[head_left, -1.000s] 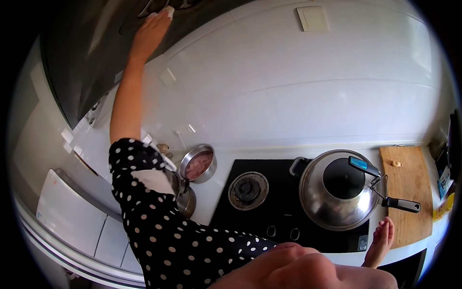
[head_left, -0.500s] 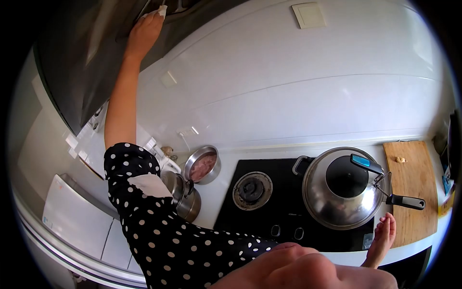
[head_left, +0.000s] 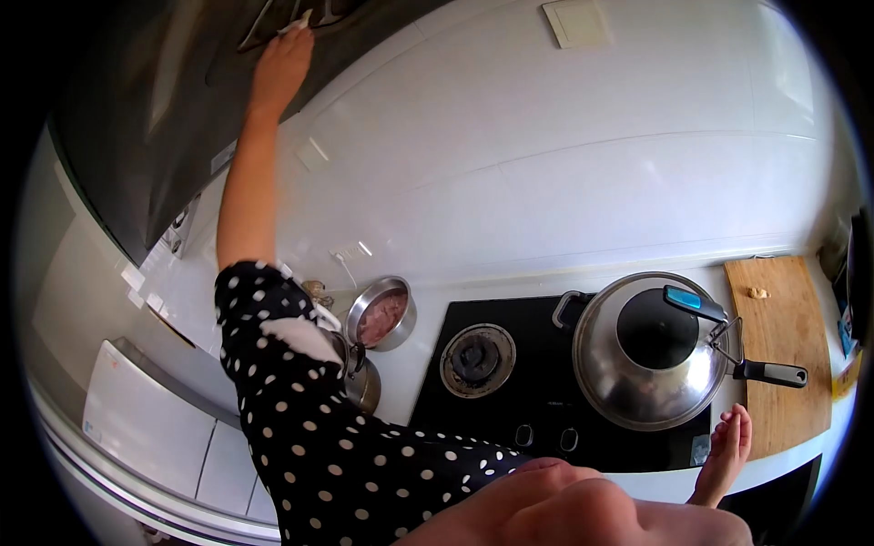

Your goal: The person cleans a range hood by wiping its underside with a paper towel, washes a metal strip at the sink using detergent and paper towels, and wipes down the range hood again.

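Note:
My left hand (head_left: pixel 280 68) is raised to the dark range hood (head_left: pixel 127 136) at the upper left, its fingers closed on a white tissue or thin cloth (head_left: pixel 303 18). Only a small tip of the white material shows; it is against or very near the hood's underside. Low on the right, my right hand (head_left: pixel 726 446) holds nothing, its fingers loosely bent and slightly apart. Just above it is the black handle of a steel wok (head_left: pixel 601 382), which is covered by a domed lid with a dark centre (head_left: pixel 660 332). I cannot see the hand touching the handle.
The wok stands on a black cooktop (head_left: pixel 482 423) beside a bare burner (head_left: pixel 478 360). To the left are a steel pot of raw meat (head_left: pixel 382 318) and a lidded pot (head_left: pixel 364 387). A wooden cutting board (head_left: pixel 787 364) bears a small pale piece (head_left: pixel 757 293).
My left hand has shifted slightly along the hood's underside, and less of the white material shows. The view has tilted a little. My right hand stays almost where it was.

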Tool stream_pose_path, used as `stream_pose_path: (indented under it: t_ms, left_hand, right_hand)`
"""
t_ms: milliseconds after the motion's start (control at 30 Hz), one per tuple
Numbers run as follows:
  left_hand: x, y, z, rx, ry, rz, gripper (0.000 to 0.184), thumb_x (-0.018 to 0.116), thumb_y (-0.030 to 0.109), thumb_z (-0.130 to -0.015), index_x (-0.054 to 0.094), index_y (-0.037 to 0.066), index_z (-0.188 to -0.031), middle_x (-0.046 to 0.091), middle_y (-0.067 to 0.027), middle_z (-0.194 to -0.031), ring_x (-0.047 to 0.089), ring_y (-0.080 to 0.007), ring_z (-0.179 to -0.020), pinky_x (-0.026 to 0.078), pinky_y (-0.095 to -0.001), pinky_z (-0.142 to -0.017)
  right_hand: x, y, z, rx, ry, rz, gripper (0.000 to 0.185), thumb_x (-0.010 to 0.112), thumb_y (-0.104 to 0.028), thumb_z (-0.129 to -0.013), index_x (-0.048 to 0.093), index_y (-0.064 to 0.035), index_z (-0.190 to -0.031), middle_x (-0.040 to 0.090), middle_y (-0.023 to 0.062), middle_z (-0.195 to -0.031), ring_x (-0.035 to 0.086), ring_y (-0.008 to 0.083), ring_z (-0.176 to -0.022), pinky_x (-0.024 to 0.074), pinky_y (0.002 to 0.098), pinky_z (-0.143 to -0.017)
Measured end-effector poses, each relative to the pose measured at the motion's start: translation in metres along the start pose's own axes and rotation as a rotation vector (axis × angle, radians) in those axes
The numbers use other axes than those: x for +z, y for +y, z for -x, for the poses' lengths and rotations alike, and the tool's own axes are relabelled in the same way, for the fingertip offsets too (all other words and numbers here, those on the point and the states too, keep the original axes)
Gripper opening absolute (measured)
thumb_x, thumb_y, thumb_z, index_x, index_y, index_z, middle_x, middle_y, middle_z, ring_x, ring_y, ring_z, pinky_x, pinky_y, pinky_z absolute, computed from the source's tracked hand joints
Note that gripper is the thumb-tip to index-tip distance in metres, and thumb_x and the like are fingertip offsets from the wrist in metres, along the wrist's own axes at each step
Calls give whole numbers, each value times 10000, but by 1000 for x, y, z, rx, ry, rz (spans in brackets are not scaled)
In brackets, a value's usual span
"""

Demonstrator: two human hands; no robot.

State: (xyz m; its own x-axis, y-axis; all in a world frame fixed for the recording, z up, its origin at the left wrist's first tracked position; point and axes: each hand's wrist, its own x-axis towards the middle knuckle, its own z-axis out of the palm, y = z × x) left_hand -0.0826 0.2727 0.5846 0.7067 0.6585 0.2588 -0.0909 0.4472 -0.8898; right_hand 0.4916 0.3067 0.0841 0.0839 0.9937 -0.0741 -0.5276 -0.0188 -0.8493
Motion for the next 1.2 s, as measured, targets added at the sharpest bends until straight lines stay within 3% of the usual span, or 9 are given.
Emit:
stream_pose_path:
  t_ms: [200,400,500,600,700,900,1000,1100,1200]
  left_hand:
    - [-28,-4,12,-275,-29,264,186,521,65,-758,605,40,-923,575,-34,-966,522,-161,-989,491,-257,-731]
    - [37,27,-19,-86,-162,-48,79,526,58,-736,567,25,-795,538,-52,-831,535,-199,-901,508,-263,-709]
    - [9,29,-25,-300,-271,39,108,532,68,-738,563,32,-835,536,-45,-843,531,-193,-907,507,-245,-698]
    - [-10,8,2,-298,-261,38,128,534,76,-746,556,38,-866,521,-35,-861,528,-173,-886,507,-226,-674]
    - [-54,-2,15,-266,-195,-49,226,502,72,-795,529,53,-1018,517,-63,-997,509,-227,-927,490,-302,-738]
    - [5,32,0,-320,-381,8,260,511,80,-803,532,35,-1058,522,-77,-1025,509,-256,-953,478,-302,-762]
    - [29,59,-13,-534,-320,163,116,549,79,-778,605,37,-871,525,-35,-962,535,-219,-899,505,-273,-685]
    - [30,77,-13,-831,-213,608,143,548,99,-819,589,1,-915,567,-48,-975,555,-211,-916,482,-292,-721]
    - [24,97,0,-1307,-84,1510,211,535,139,-853,558,-5,-1006,583,-57,-994,563,-174,-909,455,-286,-757]
  right_hand:
    - [-8,2,-9,22,48,23,193,499,-172,-898,555,-66,-1048,538,-19,-816,443,9,-657,367,115,-589]
    - [-1,7,-6,38,30,-7,175,479,-146,-906,553,-43,-1027,560,15,-826,480,25,-681,387,118,-606]
    - [-4,7,-8,50,22,-13,168,479,-145,-906,555,-45,-1017,556,13,-823,480,25,-683,387,119,-606]
    - [-11,8,-15,33,13,-9,166,477,-143,-906,556,-46,-1016,552,11,-816,476,25,-680,387,119,-609]
    - [-11,5,-17,28,33,-12,167,476,-142,-906,556,-47,-1018,550,12,-812,471,27,-673,386,121,-606]
    - [-1,-1,-6,10,23,16,170,478,-150,-906,557,-50,-1019,553,13,-811,465,27,-667,382,123,-605]
    - [-7,-4,5,6,66,74,170,481,-156,-904,557,-53,-1017,554,13,-809,459,26,-661,376,118,-603]
    - [-11,-14,12,-35,90,85,175,483,-160,-903,555,-52,-1021,553,12,-804,451,32,-654,362,129,-600]
    - [-1,-33,19,-111,42,165,183,480,-155,-904,551,-45,-1031,550,11,-801,445,40,-653,351,149,-599]
